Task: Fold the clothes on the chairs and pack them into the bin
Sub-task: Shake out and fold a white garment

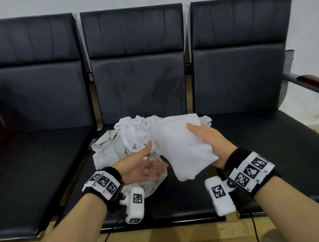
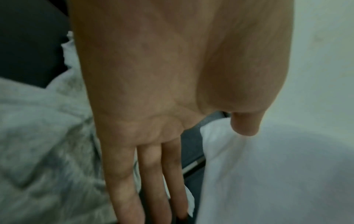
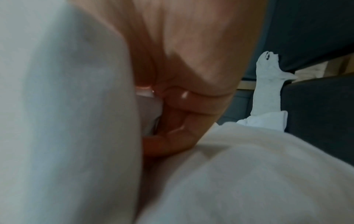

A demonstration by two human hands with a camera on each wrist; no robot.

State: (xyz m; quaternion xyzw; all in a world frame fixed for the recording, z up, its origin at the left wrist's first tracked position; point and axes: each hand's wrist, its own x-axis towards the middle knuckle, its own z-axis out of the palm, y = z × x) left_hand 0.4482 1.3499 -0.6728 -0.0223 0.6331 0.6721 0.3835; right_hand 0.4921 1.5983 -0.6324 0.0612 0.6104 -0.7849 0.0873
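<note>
On the middle chair seat (image 1: 177, 202) lies a crumpled pile of white and grey clothes (image 1: 123, 140). My right hand (image 1: 207, 139) grips a bundled white garment (image 1: 178, 149) above the pile, thumb on top and fingers underneath. The right wrist view shows those fingers (image 3: 182, 106) curled into the white garment (image 3: 249, 174). My left hand (image 1: 148, 167) is held palm up with straight fingers, just left of and below the bundle. In the left wrist view the left hand (image 2: 153, 91) is flat and holds nothing, with the white garment (image 2: 277, 166) to its right and a grey garment (image 2: 47, 144) to its left.
Three black padded chairs stand in a row against a pale wall; the left seat (image 1: 38, 172) and right seat (image 1: 275, 152) hold no clothes. A dark wooden armrest (image 1: 310, 81) juts out at far right. A grey cloth strip (image 3: 266, 91) hangs between seats. No bin is in view.
</note>
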